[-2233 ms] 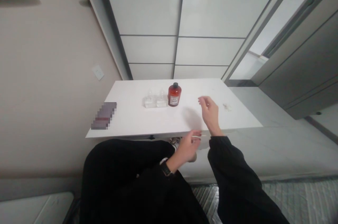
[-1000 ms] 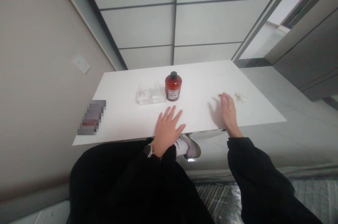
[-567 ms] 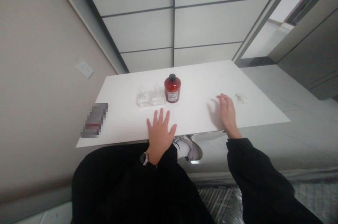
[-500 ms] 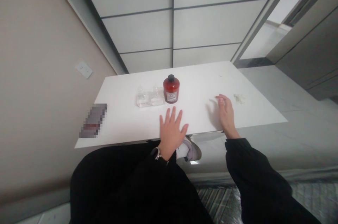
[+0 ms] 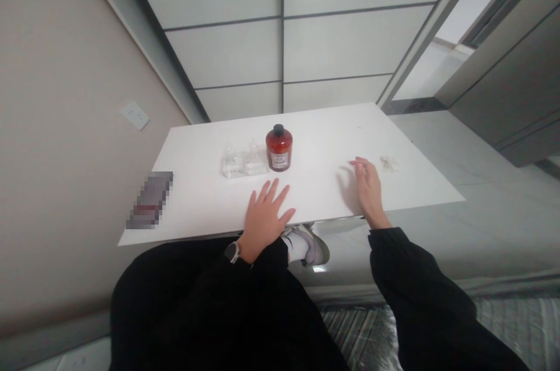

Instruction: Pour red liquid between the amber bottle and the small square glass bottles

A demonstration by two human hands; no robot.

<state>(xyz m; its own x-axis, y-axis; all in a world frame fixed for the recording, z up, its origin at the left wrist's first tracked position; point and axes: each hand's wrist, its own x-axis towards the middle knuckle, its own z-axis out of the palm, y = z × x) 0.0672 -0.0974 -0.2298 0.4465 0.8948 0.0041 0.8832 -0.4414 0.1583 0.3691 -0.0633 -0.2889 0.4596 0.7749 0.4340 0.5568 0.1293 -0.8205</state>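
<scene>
My left hand point(image 5: 265, 220) is open, fingers spread and palm down, over the front edge of the white table point(image 5: 319, 132). It holds nothing and is just in front of a red bottle point(image 5: 279, 148) with a black cap and a pale label. Left of that bottle, side by side, stand two small clear bottles point(image 5: 234, 164), their outlines faint against the white. Farther right, my right hand point(image 5: 368, 187) rests with its side toward the tabletop. Its fingers are loosely bent and apart from the thumb, with nothing in them.
A blurred-out dark flat object point(image 5: 151, 200) lies at the table's left end. Beyond my right hand is a small pale patch of bits point(image 5: 388, 164). Panelled sliding doors point(image 5: 238, 56) stand behind the table, and a wall with a socket point(image 5: 135, 115) is at left.
My left hand has shifted left and turned slightly, still spread. The right hand keeps its place on the table. The whole view has drifted a little, and the bottles have not moved.
</scene>
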